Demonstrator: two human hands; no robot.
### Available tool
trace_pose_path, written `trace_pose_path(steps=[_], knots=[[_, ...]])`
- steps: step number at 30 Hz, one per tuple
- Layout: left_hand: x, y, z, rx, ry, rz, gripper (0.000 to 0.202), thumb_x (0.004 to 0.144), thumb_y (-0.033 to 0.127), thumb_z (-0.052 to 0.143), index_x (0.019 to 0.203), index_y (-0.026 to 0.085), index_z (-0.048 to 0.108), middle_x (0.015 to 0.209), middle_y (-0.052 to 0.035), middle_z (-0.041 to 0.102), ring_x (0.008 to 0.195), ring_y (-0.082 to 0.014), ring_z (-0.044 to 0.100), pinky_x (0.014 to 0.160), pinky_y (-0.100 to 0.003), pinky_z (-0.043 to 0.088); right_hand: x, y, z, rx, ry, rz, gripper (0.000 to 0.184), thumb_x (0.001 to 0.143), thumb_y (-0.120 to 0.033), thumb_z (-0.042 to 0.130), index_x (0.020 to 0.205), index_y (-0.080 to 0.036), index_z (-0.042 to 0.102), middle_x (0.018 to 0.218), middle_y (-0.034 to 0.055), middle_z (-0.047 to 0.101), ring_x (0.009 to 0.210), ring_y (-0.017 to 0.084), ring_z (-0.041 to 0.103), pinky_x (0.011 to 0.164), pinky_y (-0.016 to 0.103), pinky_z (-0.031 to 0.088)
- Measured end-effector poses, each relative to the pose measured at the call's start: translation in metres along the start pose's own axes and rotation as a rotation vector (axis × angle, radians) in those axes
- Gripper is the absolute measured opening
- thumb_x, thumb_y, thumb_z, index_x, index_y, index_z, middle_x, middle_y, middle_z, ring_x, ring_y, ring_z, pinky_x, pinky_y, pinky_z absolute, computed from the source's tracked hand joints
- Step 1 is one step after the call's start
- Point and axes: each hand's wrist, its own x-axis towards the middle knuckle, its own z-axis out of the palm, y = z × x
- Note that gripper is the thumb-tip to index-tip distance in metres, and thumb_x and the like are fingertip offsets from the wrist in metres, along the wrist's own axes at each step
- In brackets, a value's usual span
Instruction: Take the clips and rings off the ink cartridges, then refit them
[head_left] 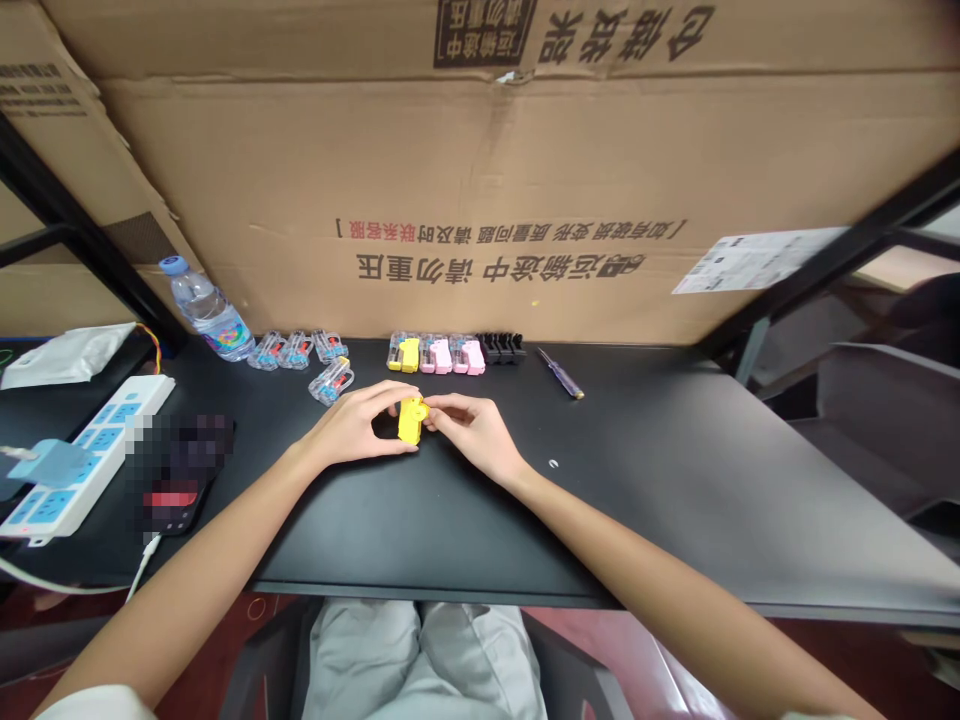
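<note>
My left hand (352,428) and my right hand (472,430) meet at the middle of the black table (675,500). Both are closed on a small yellow plastic piece (411,420), which stands on the tabletop between them. My left fingers curl round its left side; my right fingertips pinch its right edge. Behind my hands lies a row of like pieces: one yellow (405,354), two pink (453,355) and a black one (502,347). Several clear plastic cases (298,350) lie at the back left, with one (331,381) nearer my left hand.
A small screwdriver (560,373) lies at the back right of the row. A water bottle (208,310), a white power strip (82,455), a phone (176,480) on a cable and a white bag (71,355) fill the left side. Big cardboard boxes (487,180) wall off the back.
</note>
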Motion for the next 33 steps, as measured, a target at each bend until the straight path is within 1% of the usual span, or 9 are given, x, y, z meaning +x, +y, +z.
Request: trace_pose_path(steps=[3,7,10,13,16,21,28,33], knots=[[0.0009,0.0006,-0.0009,0.050,-0.005,0.005,0.067,0.087,0.041,0.087,0.146,0.025,0.060,0.141,-0.0119,0.069,0.094,-0.0211,0.074,0.096,-0.042,0.059,-0.0006,0.0001,0.0006,0.007,0.008,-0.010,0.029,0.083,-0.041,0.082,0.103,-0.020,0.085,0.095,0.0073,0.084,0.087,0.025,0.080,0.093,0.043,0.066],[0.0012,0.0004,-0.0020,0.127,0.000,0.020,0.069,0.084,0.043,0.090,0.145,0.025,0.062,0.141,-0.0123,0.071,0.115,-0.0284,0.073,0.104,-0.046,0.054,-0.0020,-0.0010,0.0022,-0.001,0.015,-0.031,0.027,0.085,-0.041,0.082,0.102,-0.021,0.085,0.098,0.0072,0.084,0.091,0.026,0.080,0.094,0.043,0.065],[0.0011,0.0001,-0.0020,0.127,-0.001,0.028,0.068,0.085,0.042,0.089,0.145,0.026,0.062,0.142,-0.0121,0.071,0.124,-0.0299,0.071,0.107,-0.046,0.052,-0.0033,-0.0034,0.0033,0.008,0.005,-0.032,0.028,0.084,-0.044,0.083,0.101,-0.022,0.085,0.100,0.0072,0.084,0.093,0.027,0.080,0.095,0.044,0.065],[0.0016,0.0007,-0.0023,0.138,0.001,0.032,0.067,0.086,0.042,0.088,0.145,0.026,0.062,0.142,-0.0123,0.072,0.124,-0.0301,0.071,0.106,-0.046,0.051,-0.0049,-0.0060,0.0042,-0.004,0.008,-0.040,0.030,0.086,-0.047,0.082,0.102,-0.023,0.085,0.104,0.0075,0.084,0.097,0.027,0.080,0.096,0.044,0.065],[0.0025,0.0025,-0.0034,0.156,0.017,0.047,0.066,0.085,0.043,0.089,0.144,0.026,0.063,0.141,-0.0124,0.073,0.121,-0.0299,0.073,0.106,-0.046,0.050,-0.0059,-0.0068,0.0050,-0.028,0.045,-0.075,0.029,0.087,-0.047,0.080,0.102,-0.023,0.084,0.107,0.0080,0.083,0.098,0.027,0.079,0.095,0.043,0.065],[0.0034,0.0044,-0.0045,0.182,0.026,0.088,0.063,0.087,0.040,0.087,0.143,0.024,0.063,0.139,-0.0117,0.073,0.125,-0.0304,0.070,0.107,-0.045,0.049,-0.0059,-0.0046,0.0050,-0.040,0.090,-0.080,0.028,0.087,-0.047,0.081,0.100,-0.023,0.084,0.105,0.0084,0.082,0.095,0.028,0.079,0.096,0.044,0.065],[0.0025,0.0035,-0.0046,0.186,0.013,0.052,0.065,0.087,0.040,0.086,0.145,0.024,0.061,0.141,-0.0127,0.072,0.126,-0.0312,0.070,0.109,-0.047,0.049,-0.0074,-0.0046,0.0053,-0.069,0.074,-0.087,0.029,0.088,-0.047,0.080,0.103,-0.023,0.085,0.104,0.0083,0.081,0.096,0.027,0.079,0.094,0.041,0.065],[0.0022,0.0050,-0.0040,0.162,-0.009,0.061,0.067,0.087,0.039,0.086,0.147,0.024,0.059,0.141,-0.0133,0.072,0.124,-0.0307,0.070,0.107,-0.047,0.051,-0.0080,-0.0082,0.0058,-0.067,0.054,-0.104,0.025,0.090,-0.045,0.078,0.103,-0.024,0.085,0.104,0.0077,0.081,0.096,0.026,0.078,0.093,0.042,0.065]])
